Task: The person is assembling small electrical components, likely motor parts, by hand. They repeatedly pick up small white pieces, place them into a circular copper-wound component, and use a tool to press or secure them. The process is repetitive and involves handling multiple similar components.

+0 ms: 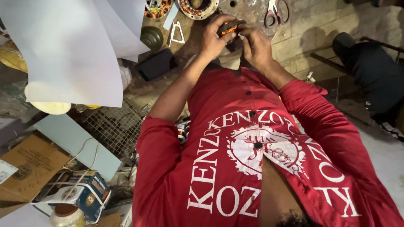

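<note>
Large white paper sheets (71, 50) hang across the left and hide most of what lies under them. Lower left, half cut off: a cardboard box (29, 168), a small printed carton (86, 191), a jar lid (66, 214).

On the worktop (198, 38), we note a dark round knob (151, 37), a black flat case (158, 64) and a white A-shaped piece (176, 32).

Our left hand (214, 38) and right hand (256, 46) meet at the top centre. Fingers of both are curled, grasping one small dark part with orange windings (229, 27); its shape is mostly covered, hard to read.

Above, motor stators (198, 6) with copper coils are cut by the frame edge. Scissors (275, 11) lie just right of the hands. Red printed shirt (252, 159) fills the foreground. Far right, a dark bundle (374, 71) lies in shadow, unidentifiable.
</note>
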